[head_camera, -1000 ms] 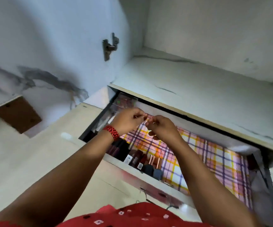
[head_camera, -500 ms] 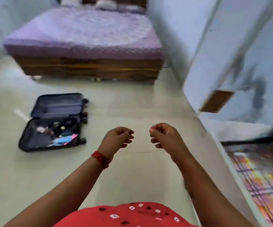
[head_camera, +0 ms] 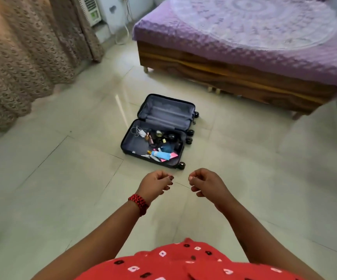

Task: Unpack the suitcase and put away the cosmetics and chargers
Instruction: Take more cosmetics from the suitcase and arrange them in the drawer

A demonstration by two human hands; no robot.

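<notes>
Suitcase of dark hard shell with grey fabric lining [head_camera: 164,113] lies opened flat in 2 halves on the pale glossy tiled floor [head_camera: 62,178], near the foot of the wooden-framed bed with a purple quilted cover [head_camera: 244,27] and apart from it. Its farther half holds nothing visible. The nearer half holds a jumble: a white charger with coiled cable [head_camera: 140,132] towards the far left corner, small dark round cosmetic pots [head_camera: 171,136] along the hinge side, and a light blue tube [head_camera: 160,154] touching a pink flat packet [head_camera: 172,155] at the near edge. 4 black wheels show along the right side.

Both arms reach forward, nearer the camera than the case. The left hand [head_camera: 155,183], with a red beaded bracelet [head_camera: 139,201] on its wrist, has its fingers curled in towards the thumb; nothing shows in its grasp. The right hand [head_camera: 206,183] is curled likewise, also with nothing seen in it. The 2 hands are close together, not touching.

A beige lace curtain [head_camera: 22,57] hangs at the left.
</notes>
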